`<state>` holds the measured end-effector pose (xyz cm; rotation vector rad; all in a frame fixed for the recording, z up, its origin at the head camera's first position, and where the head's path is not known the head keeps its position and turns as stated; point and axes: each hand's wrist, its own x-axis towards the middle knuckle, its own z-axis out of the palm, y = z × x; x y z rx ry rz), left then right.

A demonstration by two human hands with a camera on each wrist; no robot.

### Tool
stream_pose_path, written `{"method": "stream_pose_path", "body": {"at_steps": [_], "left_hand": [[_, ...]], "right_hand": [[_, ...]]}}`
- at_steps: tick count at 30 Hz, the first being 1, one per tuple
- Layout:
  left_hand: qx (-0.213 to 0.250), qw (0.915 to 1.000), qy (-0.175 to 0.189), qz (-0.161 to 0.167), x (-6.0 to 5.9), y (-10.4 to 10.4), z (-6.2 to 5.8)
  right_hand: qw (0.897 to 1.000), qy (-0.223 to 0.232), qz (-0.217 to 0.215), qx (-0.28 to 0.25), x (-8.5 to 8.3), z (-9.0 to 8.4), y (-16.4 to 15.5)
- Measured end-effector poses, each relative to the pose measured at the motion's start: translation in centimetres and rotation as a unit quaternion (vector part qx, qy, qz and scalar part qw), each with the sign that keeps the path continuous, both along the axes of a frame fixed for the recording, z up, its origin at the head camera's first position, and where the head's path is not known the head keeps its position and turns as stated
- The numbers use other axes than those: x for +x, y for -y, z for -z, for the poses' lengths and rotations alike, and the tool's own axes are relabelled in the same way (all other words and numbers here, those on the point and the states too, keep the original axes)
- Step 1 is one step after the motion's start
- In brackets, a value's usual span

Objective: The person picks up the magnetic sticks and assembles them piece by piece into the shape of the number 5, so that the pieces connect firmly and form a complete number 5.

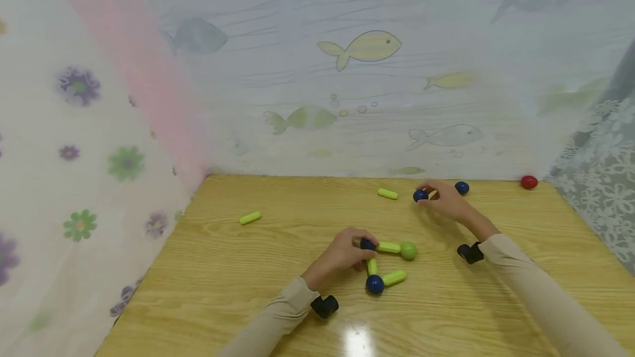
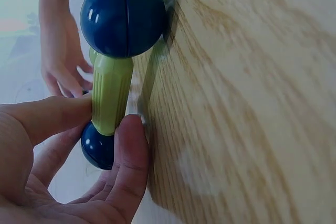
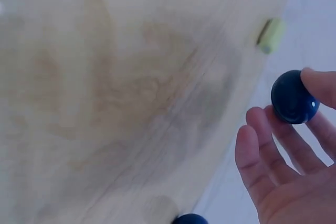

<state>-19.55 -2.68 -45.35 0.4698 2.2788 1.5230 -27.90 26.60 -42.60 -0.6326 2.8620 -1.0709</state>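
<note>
My left hand point(image 1: 344, 249) grips a dark blue ball point(image 2: 98, 148) at a corner of a joined piece of yellow-green rods and balls. From that ball one rod point(image 1: 389, 247) runs right to a green ball point(image 1: 409, 250). Another rod point(image 2: 112, 93) leads to a second blue ball point(image 1: 375, 285), and a further rod point(image 1: 395, 277) sticks out from there with its other end bare. Toward the table's back, my right hand point(image 1: 445, 201) pinches a loose blue ball point(image 3: 294, 97) between thumb and fingers.
Behind my right hand lies another blue ball point(image 1: 462, 188), and a red ball point(image 1: 529, 182) sits at the back right corner. Two loose yellow-green rods lie apart, one rod point(image 1: 388, 194) near the back edge and one rod point(image 1: 250, 217) at left. Patterned cloth walls border the wooden table point(image 1: 208, 291).
</note>
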Motion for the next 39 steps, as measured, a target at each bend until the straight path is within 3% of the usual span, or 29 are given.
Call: {"method": "stream_pose_path", "body": {"at_steps": [11, 21, 27, 34, 39], "left_hand": [[0.009, 0.9998, -0.017, -0.001, -0.4, 0.4, 0.5], [0.015, 0.9997, 0.004, -0.016, -0.5, 0.6, 0.3], [0.014, 0.9999, -0.005, -0.008, -0.6, 0.4, 0.4], [0.016, 0.9997, -0.017, -0.003, -0.4, 0.1, 0.4], [0.019, 0.9996, -0.022, -0.001, -0.3, 0.1, 0.3]], "right_hand": [[0.993, 0.052, -0.064, -0.087, 6.6, -0.8, 1.1], [0.975, 0.083, -0.147, -0.142, 11.3, 0.9, 4.3], [0.967, 0.117, -0.152, -0.168, 12.8, 2.2, 5.0], [0.938, 0.189, -0.153, -0.248, 13.5, 2.8, 4.4], [0.931, 0.196, -0.169, -0.258, 14.3, 3.1, 4.1]]}}
